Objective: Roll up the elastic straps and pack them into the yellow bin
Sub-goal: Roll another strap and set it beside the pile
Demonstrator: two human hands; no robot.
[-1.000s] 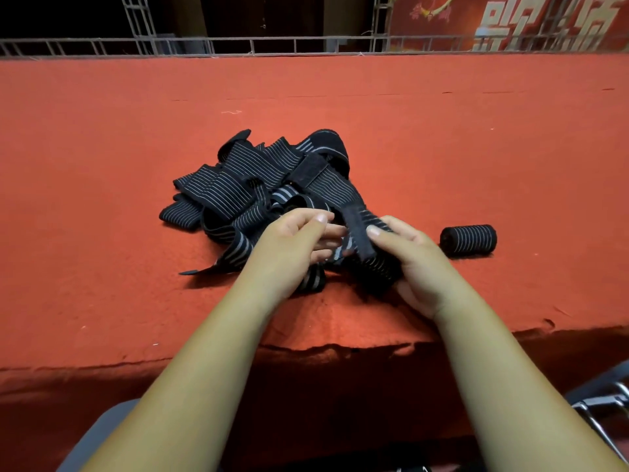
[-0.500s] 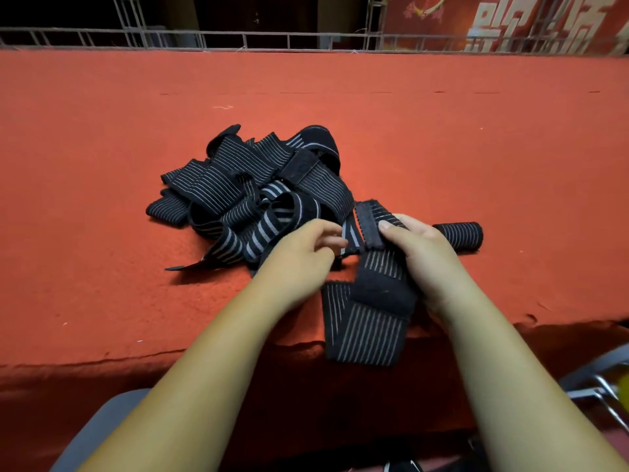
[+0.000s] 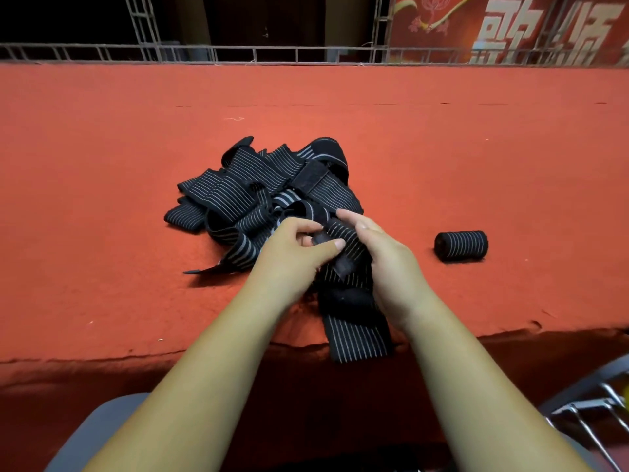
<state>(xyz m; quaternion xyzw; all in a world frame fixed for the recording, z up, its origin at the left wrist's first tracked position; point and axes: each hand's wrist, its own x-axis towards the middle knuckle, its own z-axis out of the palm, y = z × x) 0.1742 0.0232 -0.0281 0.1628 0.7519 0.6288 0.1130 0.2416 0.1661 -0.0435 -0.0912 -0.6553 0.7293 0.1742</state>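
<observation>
Upper end of the strap (image 3: 357, 330) is hidden between left hand (image 3: 292, 255) and right hand (image 3: 386, 267). Left hand pinches it thumb-to-finger; right hand curls round its side. It lies at the red table's (image 3: 102, 206) near edge beside the pile (image 3: 258, 185), long axis near-to-far, free end hanging over the edge.

Your elastic straps (image 3: 265, 189) are ribbed cloth, matt black with pale stripes; the rolled strap (image 3: 461, 245) looks the same. The red table cover (image 3: 102, 199) is matt, fuzzy felt; the railing (image 3: 272, 49), dull metal.
</observation>
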